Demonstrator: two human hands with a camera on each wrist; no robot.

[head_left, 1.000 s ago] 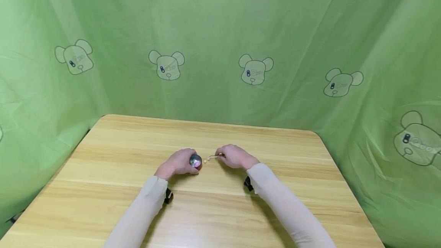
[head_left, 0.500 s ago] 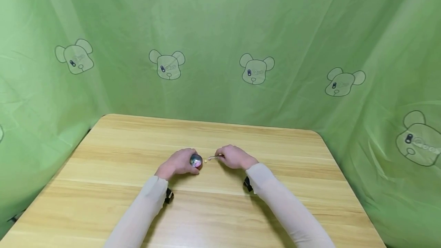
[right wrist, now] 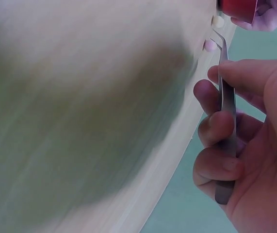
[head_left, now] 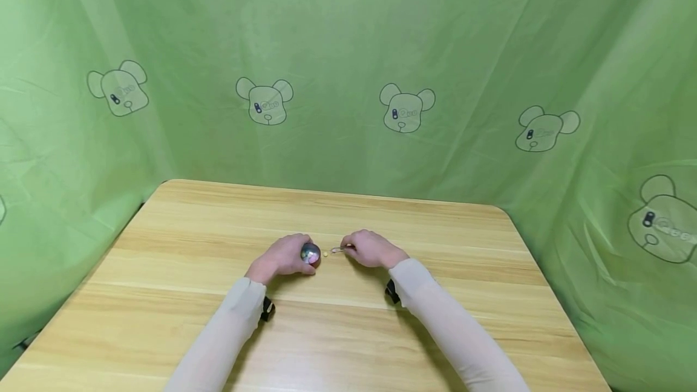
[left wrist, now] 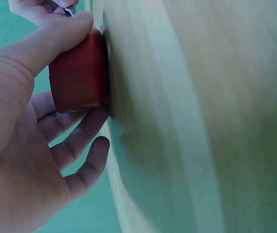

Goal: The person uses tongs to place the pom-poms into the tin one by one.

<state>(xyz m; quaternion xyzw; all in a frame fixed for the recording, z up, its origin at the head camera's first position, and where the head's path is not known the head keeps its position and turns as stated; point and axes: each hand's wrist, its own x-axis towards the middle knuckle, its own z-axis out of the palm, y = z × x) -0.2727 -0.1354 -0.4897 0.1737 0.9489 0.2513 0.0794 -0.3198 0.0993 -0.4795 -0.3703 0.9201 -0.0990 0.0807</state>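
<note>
My left hand [head_left: 283, 255] holds a small red round container [left wrist: 79, 75] at its sides, thumb on one side and fingers on the other. In the head view its top [head_left: 310, 253] looks shiny and silvery. My right hand [head_left: 373, 249] grips metal tweezers [right wrist: 227, 102] with a bent tip, fingers wrapped along the shaft. Right at the tweezer tips is a small pink bead [right wrist: 209, 45], one tip overlapping it in the right wrist view. A pale yellow bead [head_left: 325, 254] sits on the table between the container and the tweezers.
The light wood table [head_left: 348, 331] extends around both hands. Green cloth [head_left: 337, 29] with printed bear heads hangs behind and at both sides of it. A black wrist camera mount [head_left: 267, 308] hangs under the left sleeve, another [head_left: 392, 290] under the right.
The tweezer tips and the pink bead have shifted slightly right, away from the yellow bead, and the tweezer arms look closer together. The left hand and container stay in place.
</note>
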